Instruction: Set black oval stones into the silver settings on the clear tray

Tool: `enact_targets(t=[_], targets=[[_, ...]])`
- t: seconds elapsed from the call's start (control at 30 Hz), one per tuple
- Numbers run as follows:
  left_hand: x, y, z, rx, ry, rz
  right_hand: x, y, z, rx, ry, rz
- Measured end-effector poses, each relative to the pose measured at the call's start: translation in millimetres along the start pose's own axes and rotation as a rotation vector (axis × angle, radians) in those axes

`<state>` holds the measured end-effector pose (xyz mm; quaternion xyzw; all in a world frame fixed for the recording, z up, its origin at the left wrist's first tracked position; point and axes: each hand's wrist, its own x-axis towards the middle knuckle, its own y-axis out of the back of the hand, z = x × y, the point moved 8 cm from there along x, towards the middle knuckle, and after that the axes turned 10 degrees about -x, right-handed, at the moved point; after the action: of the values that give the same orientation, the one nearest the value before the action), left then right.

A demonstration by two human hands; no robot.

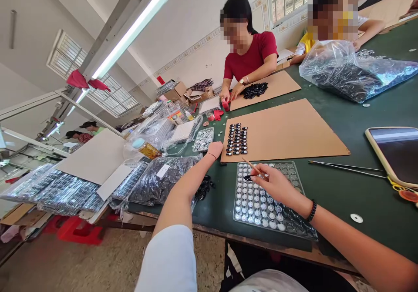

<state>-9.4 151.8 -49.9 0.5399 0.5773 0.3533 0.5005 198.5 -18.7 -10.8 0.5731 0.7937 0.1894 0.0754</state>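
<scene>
My right hand [276,183] is closed around a thin wooden stick [250,165], with a small black piece [247,178] at its fingertips. Below it lies a clear plastic tray [237,216] with rows of round white-silver discs in its pockets; some pockets at the right hold no discs. My left hand [215,147] rests at the left edge of a brown board [287,131], its fingers hidden from view. Rows of black pieces with white ovals [237,139] stand on that board beside it. A small clear box of silvery parts [203,139] sits just left of this hand.
Loose black pieces [204,188] lie behind my left forearm, next to a large bag [163,179]. Tweezers [346,167], a phone [396,152] and scissors [405,192] are at right. A co-worker in red [251,52] handles parts across the table; another person sits behind a plastic bag [352,72].
</scene>
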Motion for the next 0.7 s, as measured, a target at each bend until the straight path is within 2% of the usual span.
enact_targets(t=[0.2,0.3,0.37,0.5,0.57,0.63,0.7], targets=[[-8,0.9,-2,-0.154,0.000,0.037,-4,-3,-4,-0.033,0.003,-0.017],[-12,12.4,-6,-0.301,0.018,0.097,-4,-3,-4,-0.016,-0.002,-0.012],[-13,26.7,-18,-0.430,0.048,0.160,-4,-1,-3,-0.011,-0.003,-0.001],[-19,61.9,-61,-0.789,0.171,0.332,-2,5,-1,-0.035,-0.006,0.024],[-26,71.7,-82,-1.021,0.246,0.397,0,8,2,-0.034,-0.013,0.044],[-36,71.2,-90,-1.283,0.304,0.433,1,10,5,-0.030,-0.024,0.061],[-48,60.7,-83,-1.559,0.339,0.442,3,12,10,-0.037,-0.033,0.068]])
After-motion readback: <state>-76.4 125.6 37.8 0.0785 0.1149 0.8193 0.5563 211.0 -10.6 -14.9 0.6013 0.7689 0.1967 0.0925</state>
